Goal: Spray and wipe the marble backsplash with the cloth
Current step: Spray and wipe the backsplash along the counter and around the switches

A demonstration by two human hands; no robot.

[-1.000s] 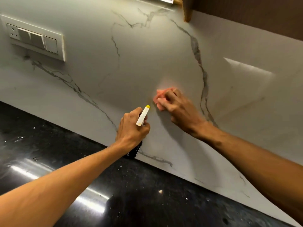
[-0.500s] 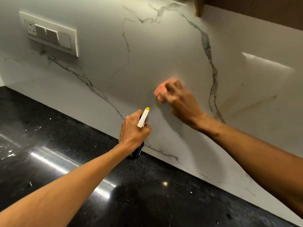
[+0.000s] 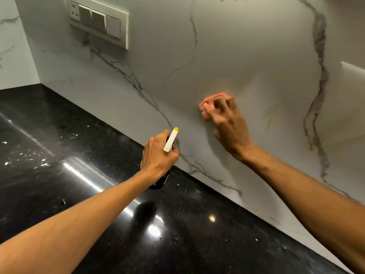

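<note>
Right hand [image 3: 230,123], blurred, fingers curled on pink cloth [image 3: 209,106], pressing it to backsplash [image 3: 246,56]. Left hand [image 3: 158,155] grips spray bottle [image 3: 170,140] near backsplash base, above black worktop [image 3: 59,165].

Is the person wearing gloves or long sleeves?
No. The left forearm and right forearm are bare to the picture's edge, no sleeve showing. The left grip and right grip have no gloves; no watch or ring shows, though the right is blurred.
</note>
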